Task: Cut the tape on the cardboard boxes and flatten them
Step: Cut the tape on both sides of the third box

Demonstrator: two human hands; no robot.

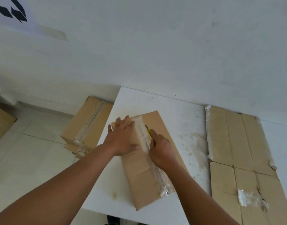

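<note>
Cardboard box (139,176), long axis near-to-far, yellow knife (149,133) along its tape seam (159,176)

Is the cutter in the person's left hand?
No, the right hand grips the yellow cutter, while the left hand presses flat on the box.

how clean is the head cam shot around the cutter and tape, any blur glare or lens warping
Head view: light is soft and even, no hard shadows; the right hand and the yellow cutter are slightly smeared, the left hand on the box a little soft too; clear tape on the flattened cardboard glints white; the wide lens skews the table edges.
</note>
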